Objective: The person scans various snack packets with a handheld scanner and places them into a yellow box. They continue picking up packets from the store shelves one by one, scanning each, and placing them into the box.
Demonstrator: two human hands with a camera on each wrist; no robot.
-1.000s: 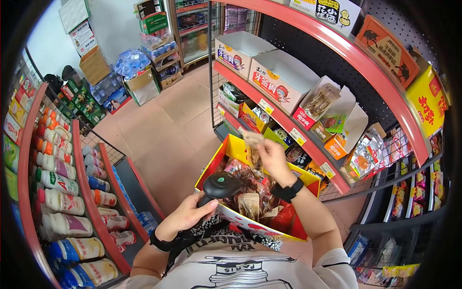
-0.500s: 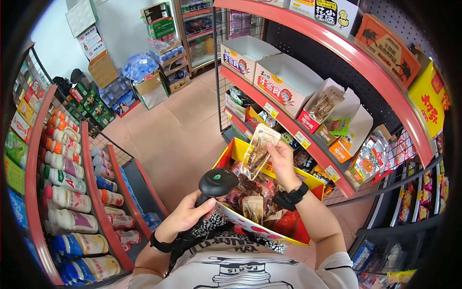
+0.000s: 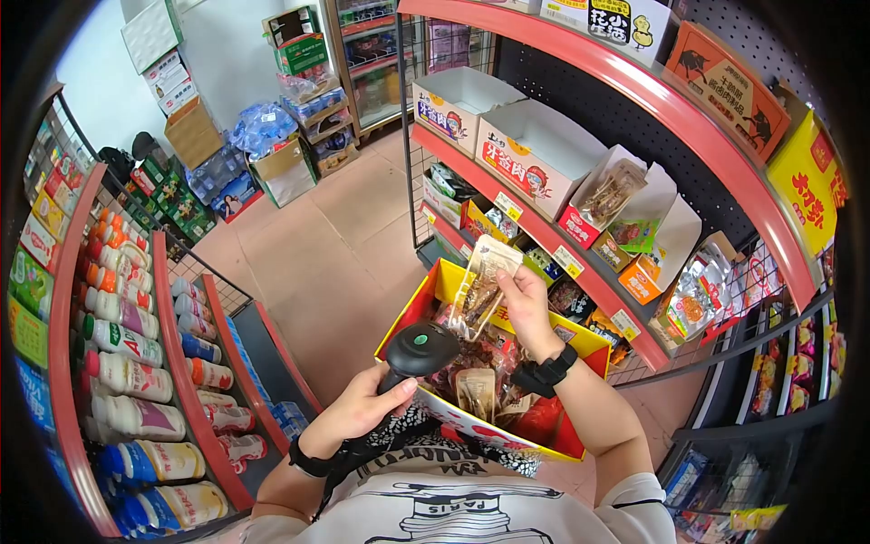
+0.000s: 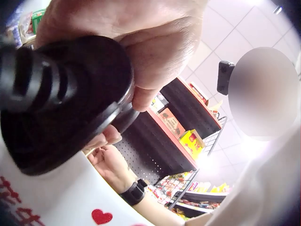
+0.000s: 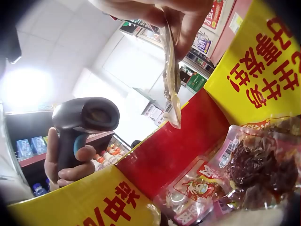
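My left hand (image 3: 362,406) grips the handle of a black handheld scanner (image 3: 422,349), its head over the near left edge of a yellow and red carton (image 3: 589,349). Between thumb and fingers my right hand (image 3: 526,304) pinches the edge of a clear and tan snack packet (image 3: 485,288), held up above the carton. In the right wrist view the packet (image 5: 171,77) hangs edge-on from the right hand (image 5: 181,23), and the scanner (image 5: 87,115) faces it from the left. Several packets (image 3: 476,392) of dark food lie inside the carton.
A red-edged shelf with open white boxes (image 3: 535,154) stands beyond the carton on the right. Bottles (image 3: 127,376) fill the shelves on the left. Tiled floor (image 3: 335,236) runs between them, towards stacked cartons and wrapped bottles (image 3: 263,127) at the back.
The right hand has raised the packet out of the carton's mouth and turned it flat side up, then shifted slightly left. The scanner's head has moved a little, staying in the left hand.
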